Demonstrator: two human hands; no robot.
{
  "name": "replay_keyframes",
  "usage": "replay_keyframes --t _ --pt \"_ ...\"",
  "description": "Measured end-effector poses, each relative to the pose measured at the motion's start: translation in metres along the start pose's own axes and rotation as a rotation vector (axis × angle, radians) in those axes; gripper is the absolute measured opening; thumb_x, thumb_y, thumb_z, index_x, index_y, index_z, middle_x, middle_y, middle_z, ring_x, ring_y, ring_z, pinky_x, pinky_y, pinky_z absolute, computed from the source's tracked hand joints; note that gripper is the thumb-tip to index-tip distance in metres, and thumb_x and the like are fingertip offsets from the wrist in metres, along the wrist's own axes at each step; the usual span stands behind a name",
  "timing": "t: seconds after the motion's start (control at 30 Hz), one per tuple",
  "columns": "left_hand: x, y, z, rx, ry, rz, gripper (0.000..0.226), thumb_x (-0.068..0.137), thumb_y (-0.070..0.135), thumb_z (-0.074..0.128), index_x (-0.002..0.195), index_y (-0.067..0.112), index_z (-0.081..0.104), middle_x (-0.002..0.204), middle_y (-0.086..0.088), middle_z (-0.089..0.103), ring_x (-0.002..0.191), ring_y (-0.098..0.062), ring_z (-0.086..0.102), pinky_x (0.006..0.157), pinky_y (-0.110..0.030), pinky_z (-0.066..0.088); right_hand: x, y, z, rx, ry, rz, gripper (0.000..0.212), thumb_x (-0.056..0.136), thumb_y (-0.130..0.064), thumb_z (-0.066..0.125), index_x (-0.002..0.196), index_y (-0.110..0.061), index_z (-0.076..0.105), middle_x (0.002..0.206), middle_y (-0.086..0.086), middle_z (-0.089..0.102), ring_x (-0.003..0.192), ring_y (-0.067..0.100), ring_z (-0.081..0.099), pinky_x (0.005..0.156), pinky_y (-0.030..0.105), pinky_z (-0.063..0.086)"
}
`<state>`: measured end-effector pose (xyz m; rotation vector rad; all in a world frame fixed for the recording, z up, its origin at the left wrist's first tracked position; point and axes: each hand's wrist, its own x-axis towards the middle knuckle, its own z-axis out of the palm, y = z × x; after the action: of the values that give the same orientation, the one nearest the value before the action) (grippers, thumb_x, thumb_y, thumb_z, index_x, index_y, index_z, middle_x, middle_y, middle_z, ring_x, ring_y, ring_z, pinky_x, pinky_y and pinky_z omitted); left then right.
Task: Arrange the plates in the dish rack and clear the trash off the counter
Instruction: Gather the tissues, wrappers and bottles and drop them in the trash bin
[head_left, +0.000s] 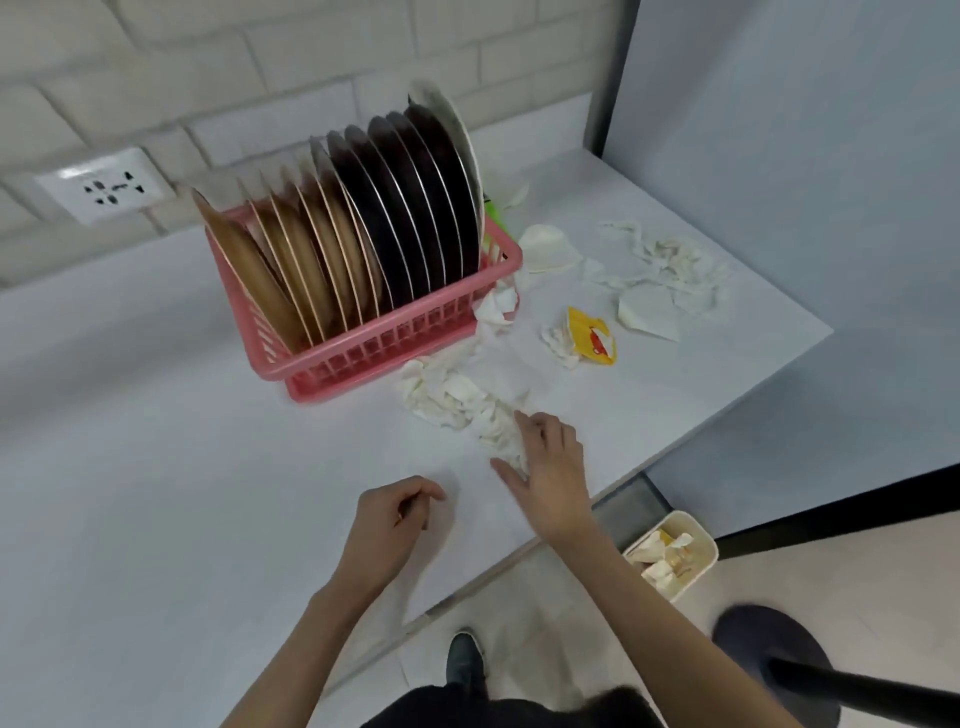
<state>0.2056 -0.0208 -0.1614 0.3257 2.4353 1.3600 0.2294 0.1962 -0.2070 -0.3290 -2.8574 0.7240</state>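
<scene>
Step in hand: trash clearance. The tan and dark brown round plates (363, 228) already stand upright in rows in the pink slatted plastic dish rack (374, 358) at the back of the white table (156, 467).

My right grip (550, 467) is spread wide, fingers and thumb on the near end of the crumpled white paper heap (447, 400) just in front of the rack; it has not closed on anything. My left grip (400, 514) hovers over bare table, loosely curled, with nothing visible in it.

Next move, as I judge it: close the right grip round the heap and carry it over the table edge to the cream plastic bin (701, 540) on the floor. The yellow printed sachet (592, 335) and the torn white paper scraps (670, 260) remain.

A green object (491, 210) behind the rack is mostly hidden; I cannot identify it.
</scene>
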Motion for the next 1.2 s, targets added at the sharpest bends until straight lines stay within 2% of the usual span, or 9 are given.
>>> replay_keyframes --t 0.1,0.2,0.33,0.5,0.67,0.8,0.9,1.03,1.2 --pt "0.013 -0.010 -0.011 -0.005 -0.021 -0.012 0.037 0.094 -0.006 0.052 0.084 0.021 0.074 0.066 0.002 0.062 0.055 -0.007 0.052 0.056 -0.015 0.041 0.002 0.001 0.004 0.037 0.006 0.002 0.025 0.092 -0.027 0.057 0.113 -0.017 0.064 0.108 0.003 0.051 0.100 0.024 0.046 0.084 0.042 0.047" --pt "0.032 -0.007 -0.013 -0.051 -0.001 0.012 0.036 0.095 -0.005 0.051 0.087 0.023 0.073 0.065 0.001 0.061 0.054 -0.006 0.050 0.057 -0.019 0.042 0.003 0.001 0.001 0.166 0.001 0.017 0.028 0.087 -0.018 0.044 0.104 -0.014 0.066 0.101 0.002 0.056 0.095 0.021 0.046 0.084 0.036 0.043" --pt "0.051 0.008 -0.009 -0.095 -0.003 0.092 0.035 0.095 -0.004 0.050 0.092 0.022 0.072 0.060 0.002 0.057 0.053 -0.006 0.050 0.057 -0.019 0.042 0.003 -0.010 -0.013 0.447 0.033 0.221 0.025 0.094 -0.022 0.036 0.082 -0.014 0.056 0.080 -0.001 0.056 0.078 0.014 0.048 0.073 0.032 0.038" --pt "0.061 0.009 -0.005 -0.118 -0.040 0.128 0.032 0.096 0.002 0.054 0.092 0.027 0.073 0.061 0.002 0.060 0.054 -0.010 0.050 0.057 -0.023 0.043 0.008 -0.024 -0.029 0.608 0.073 0.352 0.039 0.094 -0.037 0.039 0.065 -0.011 0.032 0.058 -0.004 0.032 0.056 0.008 0.031 0.056 0.028 0.025" --pt "0.058 0.003 0.000 -0.025 -0.030 0.209 0.022 0.093 0.005 0.060 0.093 0.023 0.074 0.068 0.020 0.061 0.057 -0.010 0.054 0.058 -0.016 0.042 0.012 -0.021 -0.031 0.587 0.068 0.472 0.040 0.092 -0.024 0.063 0.067 0.002 0.046 0.060 0.016 0.048 0.051 0.013 0.040 0.052 0.023 0.033" --pt "0.064 -0.001 0.000 0.189 0.036 0.391 0.019 0.089 0.010 0.064 0.100 0.024 0.071 0.091 0.023 0.057 0.060 -0.008 0.054 0.060 -0.016 0.044 0.012 -0.023 -0.036 0.727 0.017 0.519 0.005 0.092 0.004 0.052 0.087 0.002 0.051 0.074 0.017 0.064 0.054 0.030 0.064 0.044 0.032 0.042" --pt "0.073 0.009 0.005 0.329 0.006 0.450 0.026 0.089 0.015 0.065 0.113 0.025 0.069 0.103 0.018 0.057 0.064 -0.001 0.048 0.063 -0.020 0.048 0.011 -0.023 -0.037 0.810 0.012 0.531 0.028 0.091 0.012 0.041 0.103 -0.010 0.052 0.076 0.018 0.060 0.051 0.031 0.059 0.041 0.029 0.044" --pt "0.091 0.029 0.016 0.575 -0.110 0.416 0.044 0.093 0.031 0.062 0.136 0.029 0.055 0.124 0.012 0.059 0.091 -0.011 0.063 0.073 -0.028 0.054 0.013 -0.019 -0.034 0.624 0.005 0.462 0.015 0.100 -0.016 0.053 0.090 -0.016 0.064 0.069 0.000 0.060 0.053 0.008 0.051 0.053 0.024 0.046" --pt "0.088 0.031 0.018 0.570 -0.116 0.435 0.020 0.093 0.038 0.063 0.109 0.027 0.069 0.103 0.014 0.061 0.085 -0.010 0.062 0.065 -0.025 0.046 0.010 -0.024 -0.040 0.637 -0.046 0.498 0.066 0.098 -0.052 0.045 0.067 0.005 0.037 0.059 0.009 0.036 0.055 0.019 0.033 0.056 0.031 0.030"
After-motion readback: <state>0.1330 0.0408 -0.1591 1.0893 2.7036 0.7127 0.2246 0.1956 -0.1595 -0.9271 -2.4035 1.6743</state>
